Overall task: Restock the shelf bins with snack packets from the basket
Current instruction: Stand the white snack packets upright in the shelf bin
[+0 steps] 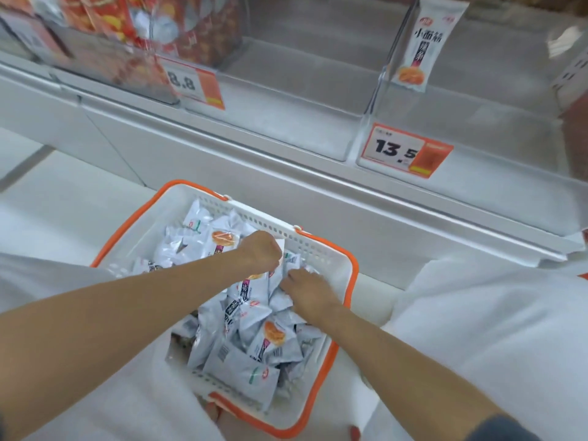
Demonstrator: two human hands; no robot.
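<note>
Snack packets (251,316) are gathered in the basket (350,272) — left hand (261,251) curled round one, right hand (307,289) grip unclear — ahead of a lift to the shelf bin (493,128).

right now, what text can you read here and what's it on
"13.5": orange-and-white price tag on the right clear bin.
"8.8": second such tag, further left, start possibly hidden.
"小面筋": white sample packet on the clear divider.
Too blurred: silver packets in the white orange-rimmed basket, tags' small print.
</note>
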